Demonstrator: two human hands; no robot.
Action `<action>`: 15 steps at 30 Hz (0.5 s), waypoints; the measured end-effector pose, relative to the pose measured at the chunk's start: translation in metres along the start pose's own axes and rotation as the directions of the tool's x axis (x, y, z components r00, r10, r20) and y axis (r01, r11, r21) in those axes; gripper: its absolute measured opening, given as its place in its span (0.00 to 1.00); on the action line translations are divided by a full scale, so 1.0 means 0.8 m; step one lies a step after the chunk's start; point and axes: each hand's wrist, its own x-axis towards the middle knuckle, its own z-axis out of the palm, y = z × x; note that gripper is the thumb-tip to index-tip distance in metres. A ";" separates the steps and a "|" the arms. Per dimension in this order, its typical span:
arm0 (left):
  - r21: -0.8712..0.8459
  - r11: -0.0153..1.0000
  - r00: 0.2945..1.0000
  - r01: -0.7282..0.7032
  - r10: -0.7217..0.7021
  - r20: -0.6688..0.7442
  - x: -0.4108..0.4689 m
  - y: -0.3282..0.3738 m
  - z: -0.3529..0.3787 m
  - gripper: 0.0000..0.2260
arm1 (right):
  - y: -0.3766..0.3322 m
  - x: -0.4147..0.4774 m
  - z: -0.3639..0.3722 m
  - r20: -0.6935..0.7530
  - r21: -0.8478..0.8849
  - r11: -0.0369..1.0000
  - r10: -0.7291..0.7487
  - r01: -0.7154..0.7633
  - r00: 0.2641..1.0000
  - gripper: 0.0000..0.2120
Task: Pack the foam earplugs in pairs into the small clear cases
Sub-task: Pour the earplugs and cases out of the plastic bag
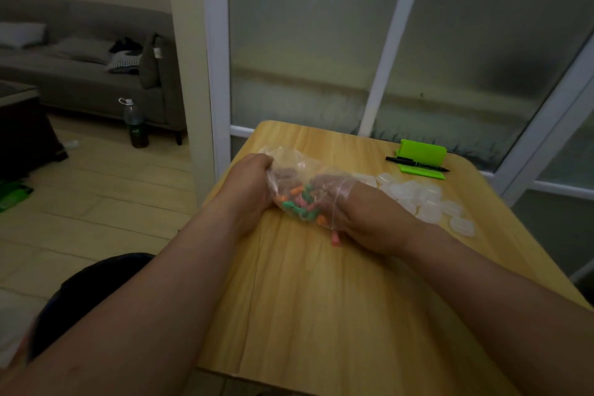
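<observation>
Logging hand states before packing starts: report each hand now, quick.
Left hand: grips the clear bag of earplugs.
Right hand: reaches inside the bag; whether it holds anything cannot be told.

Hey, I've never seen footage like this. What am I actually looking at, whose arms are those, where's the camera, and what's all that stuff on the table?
There is no machine here. A person wears one wide-angle camera on their head, so you are looking down along their own two bare arms. The left hand grips one end of a crinkly clear plastic bag that holds orange, green and pink foam earplugs. The right hand has its fingers pushed into the bag, and the plastic blurs whether they hold anything. One loose pink earplug lies on the light wooden table beside that hand. To the right sits a heap of small clear cases. Farther back, a black pen lies across a bright green plastic holder.
</observation>
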 end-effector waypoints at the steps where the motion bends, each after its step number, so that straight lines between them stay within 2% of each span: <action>1: -0.013 1.000 1.000 0.003 -0.003 -0.005 0.003 -0.002 0.000 0.08 | 0.002 0.003 0.001 0.012 -0.038 0.999 -0.010 0.011 1.000 0.13; 3: -0.002 1.000 1.000 0.004 -0.004 -0.010 0.002 -0.005 0.000 0.09 | 0.003 0.010 0.003 0.022 -0.112 0.993 -0.042 0.044 0.999 0.16; 6: 0.038 0.999 0.999 -0.011 0.013 -0.044 0.004 -0.007 -0.001 0.12 | -0.005 0.010 0.001 -0.031 -0.099 0.993 -0.061 0.058 0.998 0.24; 10: 0.039 0.998 0.993 -0.052 0.055 -0.108 0.005 -0.009 0.003 0.10 | -0.003 0.000 0.002 -0.115 -0.046 0.999 -0.004 -0.001 0.993 0.32; 13: 0.059 0.997 0.988 -0.056 0.064 -0.143 0.007 -0.014 0.004 0.16 | -0.004 0.000 0.009 -0.133 0.019 0.999 -0.040 0.043 0.990 0.25; 15: 0.037 0.998 0.991 -0.050 0.055 -0.123 0.006 -0.017 0.007 0.18 | -0.002 0.006 0.016 -0.129 -0.020 0.996 -0.092 0.090 0.987 0.18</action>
